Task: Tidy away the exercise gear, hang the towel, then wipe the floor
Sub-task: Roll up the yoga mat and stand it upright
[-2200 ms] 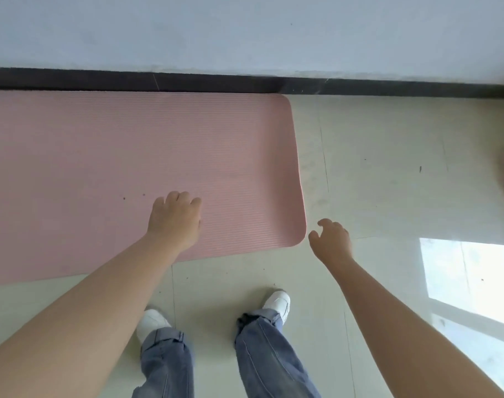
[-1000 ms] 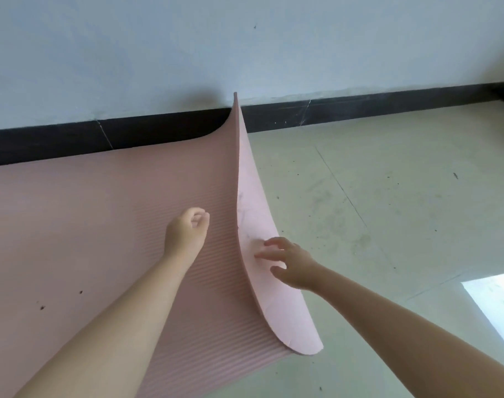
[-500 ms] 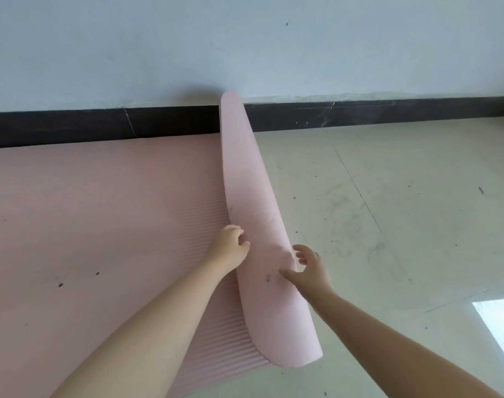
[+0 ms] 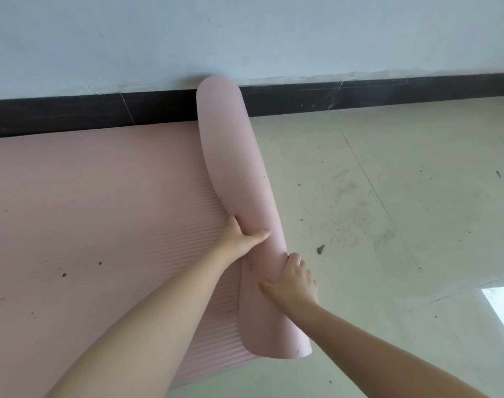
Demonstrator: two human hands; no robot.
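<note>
A pink ribbed exercise mat (image 4: pixel 101 214) lies flat on the floor along the wall. Its right end is curled over into a loose roll (image 4: pixel 233 156) that runs from the baseboard toward me. My left hand (image 4: pixel 239 238) grips the roll from its left side, thumb on top and fingers tucked under the fold. My right hand (image 4: pixel 292 280) holds the roll nearer to me, thumb pressed on the smooth underside and fingers wrapped over its right edge.
A black baseboard (image 4: pixel 360 94) and a pale wall close off the far side. The cream tiled floor (image 4: pixel 403 211) to the right carries dirt specks and scuffs. A bright sunlit patch (image 4: pixel 503 308) lies at the right edge.
The lifted mat end has been folded over to the left into a roll. Both hands went from touching the raised flap to gripping the roll.
</note>
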